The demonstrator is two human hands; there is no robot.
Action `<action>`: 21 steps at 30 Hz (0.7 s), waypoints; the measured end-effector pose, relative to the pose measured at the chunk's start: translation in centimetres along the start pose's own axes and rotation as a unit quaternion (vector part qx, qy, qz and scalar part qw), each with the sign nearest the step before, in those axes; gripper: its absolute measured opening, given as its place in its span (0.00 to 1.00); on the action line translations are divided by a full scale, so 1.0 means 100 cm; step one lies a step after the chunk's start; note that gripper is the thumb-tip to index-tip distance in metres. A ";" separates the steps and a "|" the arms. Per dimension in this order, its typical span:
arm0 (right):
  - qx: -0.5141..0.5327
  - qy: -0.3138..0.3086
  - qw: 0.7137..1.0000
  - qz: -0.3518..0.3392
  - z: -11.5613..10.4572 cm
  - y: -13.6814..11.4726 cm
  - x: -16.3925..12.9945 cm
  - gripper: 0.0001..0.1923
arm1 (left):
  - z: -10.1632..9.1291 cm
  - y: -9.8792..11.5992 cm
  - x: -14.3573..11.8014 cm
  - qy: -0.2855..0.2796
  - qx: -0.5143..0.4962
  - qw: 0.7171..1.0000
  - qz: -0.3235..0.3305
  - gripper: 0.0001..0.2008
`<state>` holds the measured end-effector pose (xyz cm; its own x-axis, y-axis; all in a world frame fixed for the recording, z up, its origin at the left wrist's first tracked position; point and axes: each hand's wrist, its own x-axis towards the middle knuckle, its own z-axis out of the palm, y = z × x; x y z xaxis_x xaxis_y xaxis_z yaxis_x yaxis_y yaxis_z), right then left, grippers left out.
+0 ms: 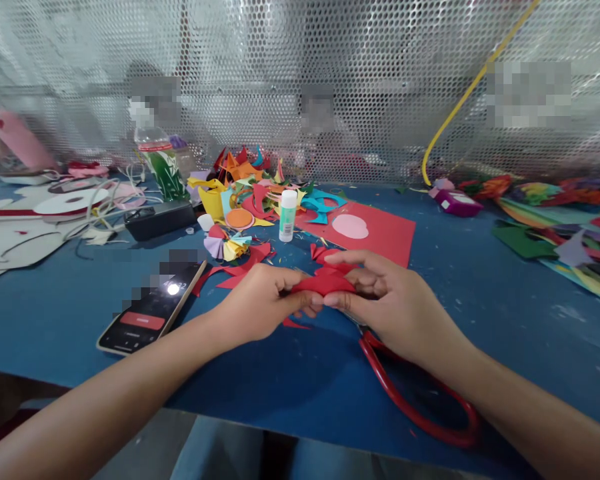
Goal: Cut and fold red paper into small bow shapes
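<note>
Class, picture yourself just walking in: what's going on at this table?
A person pinches a piece of red paper between the left hand and the right hand, above the blue table. Red-handled scissors lie partly under the right hand. A glue stick stands upright beyond, beside colourful paper scraps, and a phone lies by the left forearm.
</note>
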<state>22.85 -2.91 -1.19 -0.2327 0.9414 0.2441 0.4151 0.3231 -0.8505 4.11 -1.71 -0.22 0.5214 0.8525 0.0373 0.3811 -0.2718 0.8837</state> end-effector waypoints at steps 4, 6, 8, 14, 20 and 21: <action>0.098 -0.021 0.995 0.027 -0.004 0.008 0.007 0.19 | -0.001 0.003 0.002 -0.028 -0.074 0.996 -0.032 0.06; 0.120 -0.034 0.992 0.015 -0.006 0.012 0.011 0.20 | -0.002 0.004 0.002 -0.037 -0.101 0.994 -0.034 0.06; 0.109 -0.041 0.993 -0.011 -0.007 0.013 0.012 0.20 | -0.003 0.004 0.002 -0.043 -0.124 0.991 -0.033 0.06; -0.052 0.006 0.989 -0.140 -0.010 0.009 0.007 0.17 | -0.006 0.002 0.001 -0.033 -0.280 0.959 -0.010 0.16; -0.175 0.047 0.939 -0.293 -0.011 0.007 0.005 0.19 | -0.005 0.007 0.001 -0.028 -0.270 0.962 -0.037 0.13; -0.180 0.055 0.932 -0.308 -0.011 0.007 0.005 0.19 | -0.005 0.007 0.001 -0.020 -0.258 0.965 -0.038 0.13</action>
<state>24.02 -2.13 -1.11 -0.4415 0.5636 0.6981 0.5049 0.7993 -0.3260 4.10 -1.56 0.64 0.5405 0.8401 -0.0463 -0.0066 0.0592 0.9982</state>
